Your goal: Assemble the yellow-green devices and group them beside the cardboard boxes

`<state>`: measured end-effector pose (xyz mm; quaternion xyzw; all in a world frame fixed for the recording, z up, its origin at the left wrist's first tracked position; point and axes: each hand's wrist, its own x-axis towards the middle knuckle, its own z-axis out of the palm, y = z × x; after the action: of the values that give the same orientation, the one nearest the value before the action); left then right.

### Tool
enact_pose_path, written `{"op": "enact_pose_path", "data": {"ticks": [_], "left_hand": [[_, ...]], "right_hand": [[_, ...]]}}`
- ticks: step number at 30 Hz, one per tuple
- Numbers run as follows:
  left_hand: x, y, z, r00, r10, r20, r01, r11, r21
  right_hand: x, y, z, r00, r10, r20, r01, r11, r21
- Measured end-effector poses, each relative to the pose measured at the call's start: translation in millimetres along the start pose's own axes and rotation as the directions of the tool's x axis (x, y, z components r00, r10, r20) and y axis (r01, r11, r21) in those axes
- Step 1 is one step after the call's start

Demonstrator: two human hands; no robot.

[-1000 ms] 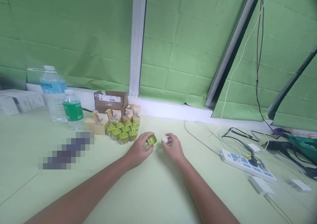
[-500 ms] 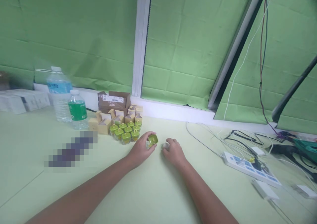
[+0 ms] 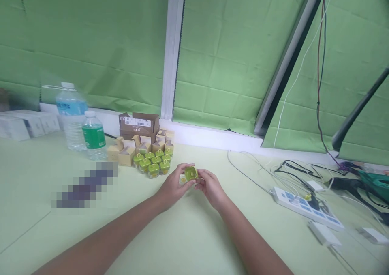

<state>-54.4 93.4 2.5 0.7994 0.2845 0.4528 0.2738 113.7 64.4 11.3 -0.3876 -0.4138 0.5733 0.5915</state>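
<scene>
My left hand [image 3: 172, 187] is closed round a small clear container with an open green lid [image 3: 191, 173], whose hollow inside faces me. My right hand [image 3: 212, 187] meets it from the right, fingertips at the lid's lower right edge. Its fingers are bent together, and what they hold, if anything, is hidden. To the left stand several small clear containers with closed green lids [image 3: 153, 169], grouped in rows. Behind them are small open cardboard boxes [image 3: 127, 155].
A larger brown box [image 3: 139, 125] stands at the back. Left of it are a big water bottle [image 3: 73, 121] and a green-labelled bottle [image 3: 94, 137]. At right lie a white power strip [image 3: 306, 209], adapters [image 3: 324, 234] and tangled cables. A blurred dark patch covers something at left.
My right hand has moved left from the table up to the green lid, and the small pale object at its fingertips no longer shows. The lid has turned and shifted slightly right.
</scene>
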Motion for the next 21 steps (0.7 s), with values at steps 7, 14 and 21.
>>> {"op": "enact_pose_path", "data": {"ticks": [7, 14, 21], "left_hand": [[2, -3, 1.2, 0.999, -0.029, -0.046, 0.024, 0.994, -0.104], [5, -14, 4.3, 0.992, -0.105, -0.069, 0.095, 0.987, -0.133], [5, -15, 3.1, 0.992, -0.124, -0.019, 0.119, 0.978, -0.174]], "right_hand": [[-6, -5, 2, 0.995, 0.027, 0.100, -0.034, 0.997, 0.068], [-2, -3, -1, 0.997, -0.074, -0.034, 0.070, 0.992, -0.101], [-5, -4, -1, 0.993, -0.109, -0.037, 0.100, 0.976, -0.193]]}}
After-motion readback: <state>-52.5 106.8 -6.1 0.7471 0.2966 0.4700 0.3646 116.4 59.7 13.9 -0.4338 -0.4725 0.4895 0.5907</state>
